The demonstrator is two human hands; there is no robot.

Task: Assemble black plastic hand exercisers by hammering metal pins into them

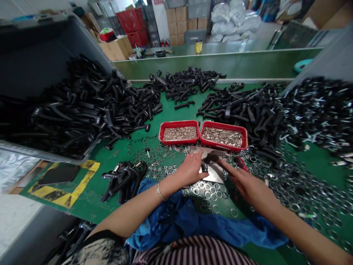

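Observation:
At the metal plate [215, 174], my left hand [193, 167] has its fingers closed round a small black part [204, 166]. My right hand [241, 176] reaches to the plate's right side, its index finger stretched toward a dark, blurred piece [213, 157]; whether it grips anything is unclear. A red-handled tool [242, 164] lies just beyond the right hand. Behind the plate stand two red trays, one with tiny metal pieces [179, 142] and one with metal pins [224, 147]. Loose metal rings [206, 194] surround the plate.
A grey bin [91, 40] spills black handles at left; black handles with metal pins [320, 106] fill the right. Assembled black parts [124, 180] lie left of a blue cloth [176, 217]. A dark flat device [58, 174] sits inside yellow tape. A raised green ledge [248, 60] runs behind.

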